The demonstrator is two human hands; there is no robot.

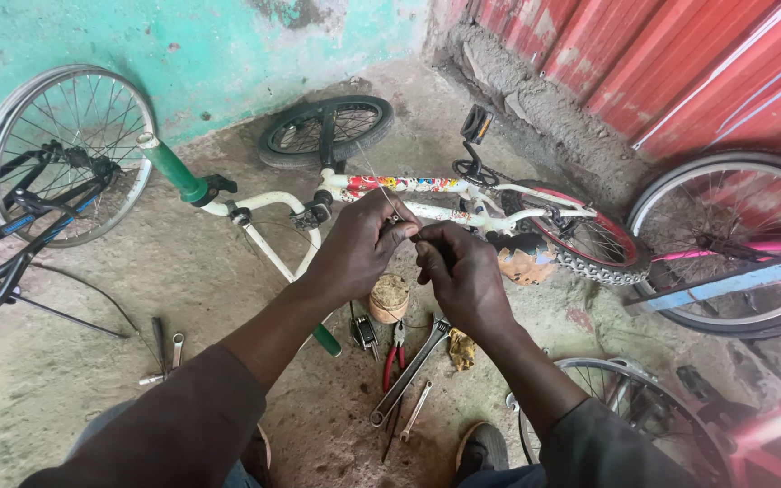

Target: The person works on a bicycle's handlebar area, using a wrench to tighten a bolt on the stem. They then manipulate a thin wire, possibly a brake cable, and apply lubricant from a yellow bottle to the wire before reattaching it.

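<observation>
My left hand [361, 246] and my right hand [463, 274] meet in the middle of the view, fingertips pinched together on a thin metal wire [376, 178] that runs up and away from them. Beyond my hands lies an overturned small white bicycle [445, 194] with a colourful frame, green handlebar grips [172, 167] and a black pedal [475, 122]. Directly under my hands, on the concrete floor, stands a small round tin [390, 298].
Red-handled pliers [395, 354], a long spanner [409, 372], a smaller spanner [416, 411] and more tools [163, 348] lie on the floor. A bare-rimmed bicycle [56, 158] stands left, other bicycles [734, 244] right, a loose wheel [630, 402] by my right foot.
</observation>
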